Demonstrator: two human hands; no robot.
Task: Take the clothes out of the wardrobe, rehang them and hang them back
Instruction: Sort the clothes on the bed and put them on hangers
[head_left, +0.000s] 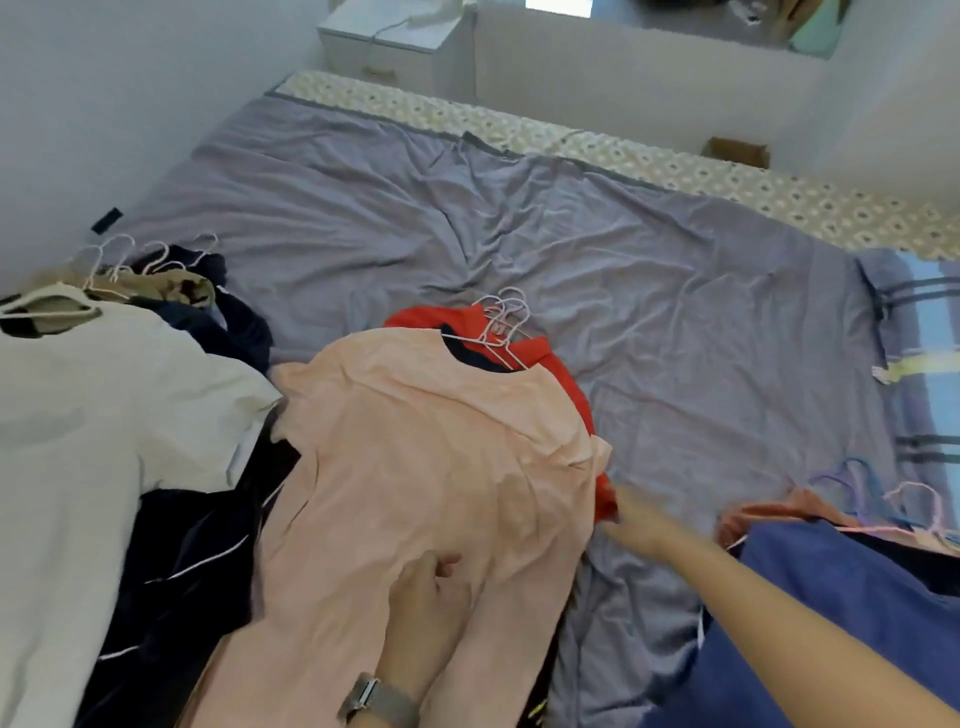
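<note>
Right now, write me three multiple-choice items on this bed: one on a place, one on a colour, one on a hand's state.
1. Where does the white shirt lie relative to the peach shirt?
A. To its left
B. To its right
C. On top of it

2. What colour is the garment showing from under the peach shirt's far edge?
A. Green
B. Red
C. Yellow

3. What is the left hand doing?
A. Holding up a hanger
B. Hanging free in the air
C. Resting on the peach shirt

Answers: 1 A, the white shirt fills the left edge of the view beside the peach one. 2 B, red cloth shows by the hangers and along the shirt's right side. 3 C, the hand lies on the shirt's lower part, fingers bent into the cloth.
</note>
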